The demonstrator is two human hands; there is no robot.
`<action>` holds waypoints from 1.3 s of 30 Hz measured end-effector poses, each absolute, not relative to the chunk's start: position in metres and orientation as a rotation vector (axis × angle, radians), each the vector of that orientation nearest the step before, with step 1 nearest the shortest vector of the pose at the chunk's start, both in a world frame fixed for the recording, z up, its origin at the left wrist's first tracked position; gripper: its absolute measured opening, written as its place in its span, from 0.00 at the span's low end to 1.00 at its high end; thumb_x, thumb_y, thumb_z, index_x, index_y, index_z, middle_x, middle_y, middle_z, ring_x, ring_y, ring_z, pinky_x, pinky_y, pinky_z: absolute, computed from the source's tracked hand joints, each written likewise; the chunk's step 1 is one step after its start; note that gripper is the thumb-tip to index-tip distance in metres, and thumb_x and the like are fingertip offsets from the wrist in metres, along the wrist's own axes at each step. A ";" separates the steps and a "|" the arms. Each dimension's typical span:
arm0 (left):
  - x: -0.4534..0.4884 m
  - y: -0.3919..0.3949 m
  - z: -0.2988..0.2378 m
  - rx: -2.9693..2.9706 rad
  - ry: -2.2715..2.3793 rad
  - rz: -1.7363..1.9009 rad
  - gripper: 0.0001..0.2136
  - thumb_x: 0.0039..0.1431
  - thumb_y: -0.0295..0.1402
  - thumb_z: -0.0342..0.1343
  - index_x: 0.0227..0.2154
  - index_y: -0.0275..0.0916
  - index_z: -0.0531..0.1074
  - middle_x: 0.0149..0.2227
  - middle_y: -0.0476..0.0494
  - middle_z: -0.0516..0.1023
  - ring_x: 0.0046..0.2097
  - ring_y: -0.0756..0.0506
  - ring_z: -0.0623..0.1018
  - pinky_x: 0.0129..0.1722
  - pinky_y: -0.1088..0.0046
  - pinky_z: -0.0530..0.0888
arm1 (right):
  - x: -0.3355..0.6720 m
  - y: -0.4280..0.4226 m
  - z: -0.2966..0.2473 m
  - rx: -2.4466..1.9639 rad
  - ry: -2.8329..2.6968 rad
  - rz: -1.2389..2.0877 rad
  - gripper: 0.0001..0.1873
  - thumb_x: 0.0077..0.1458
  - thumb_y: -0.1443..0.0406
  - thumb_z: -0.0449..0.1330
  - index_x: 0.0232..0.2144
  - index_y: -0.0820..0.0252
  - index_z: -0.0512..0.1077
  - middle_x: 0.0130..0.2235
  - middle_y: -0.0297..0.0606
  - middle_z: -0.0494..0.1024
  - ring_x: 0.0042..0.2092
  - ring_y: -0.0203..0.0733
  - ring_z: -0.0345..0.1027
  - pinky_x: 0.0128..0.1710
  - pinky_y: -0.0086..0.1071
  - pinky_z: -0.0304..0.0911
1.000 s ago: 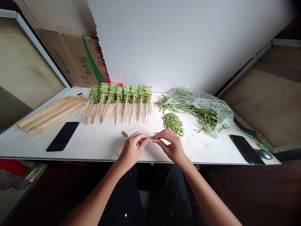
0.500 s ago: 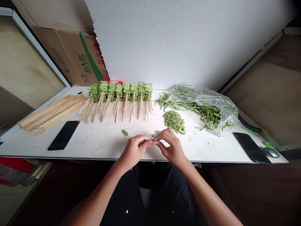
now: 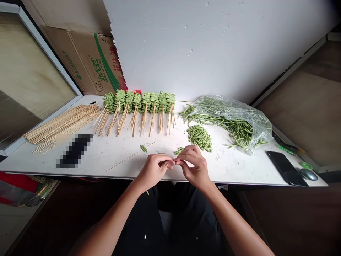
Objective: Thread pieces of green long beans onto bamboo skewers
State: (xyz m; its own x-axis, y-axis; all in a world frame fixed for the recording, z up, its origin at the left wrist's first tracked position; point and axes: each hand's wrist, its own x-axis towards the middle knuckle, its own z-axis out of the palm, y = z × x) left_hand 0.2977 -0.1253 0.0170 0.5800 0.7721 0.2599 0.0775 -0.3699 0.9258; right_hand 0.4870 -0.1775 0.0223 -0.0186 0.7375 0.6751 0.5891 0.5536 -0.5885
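My left hand (image 3: 156, 170) and my right hand (image 3: 194, 164) meet fingertip to fingertip over the front of the table. Both are closed in a pinch around a green bean, almost all of it hidden by the fingers. A thin green tip (image 3: 147, 192) shows below my left wrist. Behind my right fingers lie a few cut bean pieces (image 3: 178, 150), partly covered. To the left, a skewer (image 3: 122, 160) lies on the table with short bean pieces (image 3: 144, 148) at its far end. A heap of cut beans (image 3: 199, 138) sits just beyond my right hand.
Bean skewers (image 3: 146, 101) stand in bundled rows at the back, beside loose bare skewers (image 3: 64, 122). Long beans (image 3: 239, 131) spill from a clear plastic bag (image 3: 259, 122). A black phone (image 3: 286, 167) lies at the right; a pixelated dark object (image 3: 76, 151) lies at the left.
The view has shifted slightly. My fingertips stay pressed together, but the green bean that showed in my left fingers is now covered. A green tip has appeared below my left wrist.
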 end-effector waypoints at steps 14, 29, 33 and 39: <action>0.303 -0.125 0.008 1.657 0.717 0.801 0.14 0.69 0.41 0.60 0.35 0.38 0.84 0.30 0.44 0.82 0.35 0.45 0.80 0.36 0.71 0.73 | 0.493 -0.181 0.011 -1.159 -1.611 0.216 0.06 0.61 0.67 0.68 0.33 0.50 0.83 0.31 0.37 0.83 0.47 0.52 0.72 0.47 0.48 0.70; 0.315 -0.135 0.001 1.662 0.695 0.939 0.21 0.69 0.46 0.59 0.25 0.37 0.79 0.27 0.43 0.79 0.33 0.45 0.78 0.35 0.70 0.73 | 0.476 -0.187 -0.022 -1.227 -1.209 0.532 0.12 0.59 0.54 0.70 0.28 0.52 0.80 0.31 0.39 0.79 0.47 0.52 0.71 0.52 0.51 0.71; 0.311 -0.132 0.005 1.634 0.754 0.829 0.21 0.69 0.47 0.58 0.26 0.36 0.78 0.26 0.45 0.77 0.31 0.47 0.75 0.34 0.72 0.71 | 0.488 -0.184 -0.013 -1.187 -1.409 0.348 0.04 0.60 0.61 0.70 0.32 0.51 0.82 0.31 0.38 0.82 0.48 0.52 0.73 0.49 0.49 0.72; 0.307 -0.140 0.019 1.797 0.788 0.745 0.21 0.73 0.45 0.52 0.28 0.37 0.76 0.23 0.49 0.71 0.27 0.50 0.70 0.29 0.74 0.66 | 0.511 -0.184 0.001 -1.103 -1.867 -0.201 0.17 0.60 0.74 0.65 0.44 0.45 0.83 0.34 0.32 0.85 0.47 0.50 0.75 0.43 0.45 0.68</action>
